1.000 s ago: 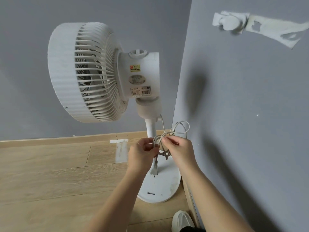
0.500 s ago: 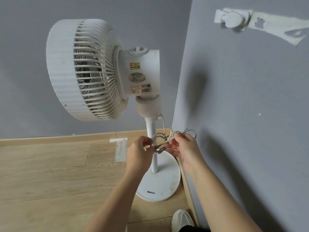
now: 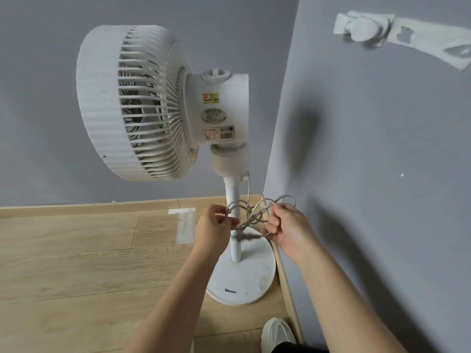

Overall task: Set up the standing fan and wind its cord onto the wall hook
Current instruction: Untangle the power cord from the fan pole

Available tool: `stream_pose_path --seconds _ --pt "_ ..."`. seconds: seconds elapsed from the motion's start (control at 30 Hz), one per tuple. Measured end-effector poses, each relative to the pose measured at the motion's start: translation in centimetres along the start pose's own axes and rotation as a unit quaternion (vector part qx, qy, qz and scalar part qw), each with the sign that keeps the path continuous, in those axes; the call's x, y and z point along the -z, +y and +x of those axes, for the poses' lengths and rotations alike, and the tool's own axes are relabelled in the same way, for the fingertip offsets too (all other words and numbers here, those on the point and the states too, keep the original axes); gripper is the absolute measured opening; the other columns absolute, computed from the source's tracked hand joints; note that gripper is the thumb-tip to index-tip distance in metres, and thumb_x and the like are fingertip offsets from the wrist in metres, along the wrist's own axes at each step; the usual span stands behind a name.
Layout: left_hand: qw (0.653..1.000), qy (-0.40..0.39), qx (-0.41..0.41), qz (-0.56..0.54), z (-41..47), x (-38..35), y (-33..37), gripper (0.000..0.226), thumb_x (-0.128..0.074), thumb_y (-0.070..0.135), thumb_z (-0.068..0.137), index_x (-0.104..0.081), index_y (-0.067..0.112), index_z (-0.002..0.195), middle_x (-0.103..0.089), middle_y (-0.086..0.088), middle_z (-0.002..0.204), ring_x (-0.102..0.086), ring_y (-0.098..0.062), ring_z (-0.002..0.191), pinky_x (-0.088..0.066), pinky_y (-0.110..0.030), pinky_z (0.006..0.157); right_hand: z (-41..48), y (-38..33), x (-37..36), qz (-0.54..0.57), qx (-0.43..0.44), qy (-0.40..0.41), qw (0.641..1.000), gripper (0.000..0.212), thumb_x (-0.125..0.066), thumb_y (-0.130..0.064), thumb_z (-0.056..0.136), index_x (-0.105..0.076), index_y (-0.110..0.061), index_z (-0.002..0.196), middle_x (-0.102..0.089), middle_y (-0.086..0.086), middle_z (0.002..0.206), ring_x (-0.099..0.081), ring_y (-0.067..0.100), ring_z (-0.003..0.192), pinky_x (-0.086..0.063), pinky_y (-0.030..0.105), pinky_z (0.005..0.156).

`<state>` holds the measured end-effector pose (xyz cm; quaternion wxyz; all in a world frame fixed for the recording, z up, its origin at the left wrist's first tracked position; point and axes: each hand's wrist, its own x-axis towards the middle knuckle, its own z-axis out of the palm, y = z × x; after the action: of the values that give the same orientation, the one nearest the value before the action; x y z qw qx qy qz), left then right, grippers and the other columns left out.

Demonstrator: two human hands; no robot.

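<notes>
Between both hands (image 3: 251, 229), looped cord (image 3: 251, 212), by fan pole (image 3: 235, 240)

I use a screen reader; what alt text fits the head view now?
A left hand and a right hand each grip a looped grey power cord in front of a white standing fan on a wooden floor. A white wall hook, high on the grey wall at right, carries no cord.

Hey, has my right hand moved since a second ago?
Yes. The right hand has moved right, away from the fan pole toward the side wall; the pole now shows between it and the left hand. Both grip the cord.
</notes>
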<state>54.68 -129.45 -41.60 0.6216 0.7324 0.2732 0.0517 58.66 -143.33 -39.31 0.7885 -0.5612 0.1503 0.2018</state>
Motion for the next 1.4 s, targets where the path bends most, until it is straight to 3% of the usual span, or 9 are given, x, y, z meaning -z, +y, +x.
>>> stream_pose_path --seconds 0.2,0.3,0.5,0.73,0.87,1.0,1.17,1.27,1.4 --pt "0.999 -0.012 -0.038 0.036 -0.1 0.3 0.4 0.022 -0.053 0.003 0.086 -0.054 0.02 0.101 -0.072 -0.001 0.082 -0.064 -0.017 0.079 -0.051 -0.036 0.073 -0.3 0.2 0.6 -0.097 0.01 -0.031 0.995 0.028 -0.036 -0.015 0.104 -0.042 -0.013 0.077 -0.031 -0.009 0.042 -0.021 0.004 0.034 -0.015 0.016 0.034" --pt "0.987 -0.041 -0.124 0.099 -0.8 0.2 0.9 0.036 -0.058 0.008 0.087 -0.048 0.03 0.114 -0.067 0.002 0.078 -0.059 -0.007 0.069 -0.041 -0.013 0.058 -0.3 0.4 0.5 -0.138 0.026 -0.02 0.99 0.024 -0.04 -0.013 0.102 -0.047 -0.012 0.079 -0.032 -0.004 0.05 -0.021 0.006 0.038 -0.014 0.018 0.039" --pt "0.942 -0.077 -0.204 0.253 -1.2 -0.6 0.9 0.02 -0.063 0.018 0.086 -0.07 0.025 0.103 -0.042 0.011 0.074 -0.043 -0.002 0.061 -0.035 -0.005 0.059 -0.7 0.5 0.1 -0.251 0.095 0.022 0.963 0.018 -0.048 -0.01 0.095 -0.064 -0.007 0.088 -0.047 0.001 0.058 -0.037 0.014 0.048 -0.031 0.024 0.044" --pt "0.933 -0.073 -0.202 0.289 -0.6 -1.1 0.5 0.017 -0.065 0.032 0.086 -0.073 0.02 0.096 -0.04 0.01 0.071 -0.041 -0.007 0.064 -0.028 -0.012 0.054 -1.0 0.5 0.9 -0.337 0.175 -0.007 0.925 0.017 -0.051 -0.001 0.086 -0.067 -0.002 0.079 -0.067 0.007 0.069 -0.064 0.019 0.069 -0.056 0.034 0.075" --pt "0.968 -0.082 -0.153 0.184 -0.3 -1.1 0.6 0.014 -0.057 0.021 0.09 -0.064 0.015 0.08 -0.059 0.003 0.074 -0.057 -0.019 0.073 -0.043 -0.024 0.065 -0.6 0.6 1.0 -0.35 0.175 0.019 0.92 0.014 -0.06 -0.006 0.085 -0.07 -0.014 0.081 -0.073 0.001 0.075 -0.071 0.02 0.077 -0.058 0.041 0.082" --pt "0.995 -0.07 -0.071 0.003 -0.3 -0.6 1.3 0.023 -0.047 0.011 0.095 -0.053 0.013 0.073 -0.062 -0.01 0.072 -0.068 -0.038 0.07 -0.057 -0.05 0.074 -0.7 0.4 1.0 -0.392 0.227 0.072 0.889 0.01 -0.063 -0.015 0.084 -0.068 -0.02 0.078 -0.07 -0.008 0.074 -0.066 0.01 0.075 -0.053 0.026 0.073" --pt "0.991 -0.063 0.009 -0.116 -0.3 0.0 1.7 0.024 -0.041 0.015 0.1 -0.053 0.008 0.081 -0.044 -0.007 0.064 -0.054 -0.019 0.042 -0.058 -0.036 0.054 -0.8 -0.8 1.5 -0.3 0.252 0.184 0.902 0.008 -0.055 -0.014 0.09 -0.061 -0.016 0.096 -0.063 -0.002 0.09 -0.056 0.014 0.082 -0.04 0.025 0.075" --pt "0.982 -0.054 0.036 -0.175 0.1 0.0 1.5 0.028 -0.038 0.016 0.101 -0.057 0.006 0.082 -0.038 -0.006 0.063 -0.041 -0.015 0.038 -0.048 -0.025 0.041 -0.4 -0.9 1.2 -0.134 0.109 0.106 0.979 0.011 -0.05 -0.021 0.096 -0.061 -0.018 0.095 -0.069 0.004 0.095 -0.063 0.018 0.081 -0.049 0.031 0.07" --pt "0.974 -0.077 0.057 -0.204 0.4 0.3 1.1 0.031 -0.042 0.029 0.099 -0.06 0.006 0.089 -0.04 -0.002 0.065 -0.043 -0.012 0.036 -0.043 -0.029 0.059 -0.5 -1.2 0.4 -0.04 0.036 -0.007 0.999 0.023 -0.047 -0.017 0.095 -0.07 -0.013 0.092 -0.074 0.006 0.081 -0.07 0.017 0.067 -0.05 0.028 0.063"
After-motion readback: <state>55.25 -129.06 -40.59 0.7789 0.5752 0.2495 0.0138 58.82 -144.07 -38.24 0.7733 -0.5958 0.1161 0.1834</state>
